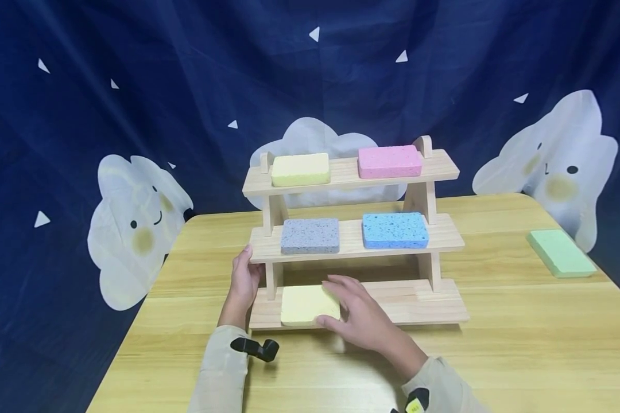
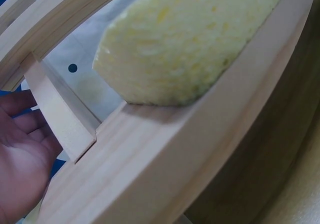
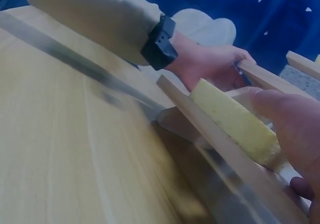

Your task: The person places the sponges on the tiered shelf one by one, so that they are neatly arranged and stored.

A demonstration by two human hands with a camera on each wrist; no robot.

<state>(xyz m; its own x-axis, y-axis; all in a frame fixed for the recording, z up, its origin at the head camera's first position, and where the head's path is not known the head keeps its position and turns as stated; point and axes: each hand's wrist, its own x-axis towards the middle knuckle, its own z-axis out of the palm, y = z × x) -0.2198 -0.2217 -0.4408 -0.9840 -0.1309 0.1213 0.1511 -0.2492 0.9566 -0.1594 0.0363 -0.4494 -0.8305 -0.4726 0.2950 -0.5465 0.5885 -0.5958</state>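
Note:
A three-tier wooden shelf rack (image 1: pixel 408 301) stands on the table. My left hand (image 1: pixel 244 285) grips the left end of its middle tier, thumb near the top edge; in the left wrist view its fingers reach behind a wooden upright (image 2: pixel 62 114). On the bottom tier's left side lies a yellow sponge (image 1: pixel 306 305). My right hand (image 1: pixel 364 315) holds this sponge at its right end, thumb at the front corner and fingers at the back. Above it, a grey sponge (image 1: pixel 310 236) and a blue sponge (image 1: pixel 395 230) lie on the middle tier.
The top tier carries another yellow sponge (image 1: pixel 300 170) and a pink sponge (image 1: pixel 390 162). A green sponge (image 1: pixel 561 253) lies on the table (image 1: pixel 527 338) at the far right. Behind the table hangs a dark blue curtain (image 1: pixel 196 69) with cloud prints.

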